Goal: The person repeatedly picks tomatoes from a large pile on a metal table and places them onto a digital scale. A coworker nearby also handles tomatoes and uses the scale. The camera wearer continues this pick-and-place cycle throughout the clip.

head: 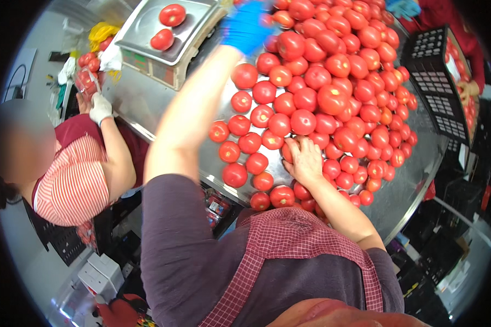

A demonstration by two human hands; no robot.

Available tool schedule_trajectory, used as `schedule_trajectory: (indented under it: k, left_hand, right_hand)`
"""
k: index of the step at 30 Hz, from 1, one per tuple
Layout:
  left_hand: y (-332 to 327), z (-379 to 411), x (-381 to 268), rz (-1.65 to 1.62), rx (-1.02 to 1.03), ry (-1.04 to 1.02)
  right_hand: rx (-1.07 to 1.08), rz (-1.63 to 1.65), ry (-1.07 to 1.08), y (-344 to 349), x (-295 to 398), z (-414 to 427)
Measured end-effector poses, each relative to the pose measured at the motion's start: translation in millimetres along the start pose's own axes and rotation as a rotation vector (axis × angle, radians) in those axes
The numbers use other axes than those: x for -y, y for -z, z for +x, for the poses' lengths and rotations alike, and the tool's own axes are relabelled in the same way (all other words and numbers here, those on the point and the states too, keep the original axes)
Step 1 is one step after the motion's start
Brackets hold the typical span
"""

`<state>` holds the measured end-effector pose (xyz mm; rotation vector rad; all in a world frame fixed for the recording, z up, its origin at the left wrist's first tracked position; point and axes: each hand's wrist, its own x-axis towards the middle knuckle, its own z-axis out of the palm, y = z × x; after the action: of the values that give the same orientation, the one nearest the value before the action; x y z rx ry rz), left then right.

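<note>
A large heap of red tomatoes (339,98) covers much of a metal table (413,180) before me. My left hand (247,30), in a blue glove, is blurred at the top edge of the heap, beside the scale. A tomato (266,19) shows by its fingers, but I cannot tell whether the hand holds it. My bare right hand (307,161) is at the near side of the heap, thumb and forefinger around a tomato (287,153). Two tomatoes (172,15) lie apart in the metal pan (141,34) of a weighing scale (151,69).
At left, a co-worker (79,167) with a white glove (101,108) holds a bag of tomatoes (86,81). Yellow netting (102,34) lies beyond. At right, a black crate (435,81) of tomatoes stands tilted by another person's hand (469,90). A blue-gloved hand (404,8) shows at top right.
</note>
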<state>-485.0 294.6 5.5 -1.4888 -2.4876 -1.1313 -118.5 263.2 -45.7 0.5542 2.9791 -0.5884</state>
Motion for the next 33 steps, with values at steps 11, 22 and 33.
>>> schedule_trajectory:
  k: [11,22,33]
  left_hand:
    - [-114.7,16.0,-80.4,0.023,0.167,0.078]
    - [58.7,-26.8,102.8,0.653,-0.272,0.283]
    - [16.6,-166.2,45.1,0.387,-0.036,0.157]
  right_hand:
    - [0.043,0.019,-0.006,4.1,6.6,1.1]
    - [0.041,0.019,0.008,0.9,5.9,1.8]
    - [0.018,-0.045,0.012,0.5,7.1,0.8]
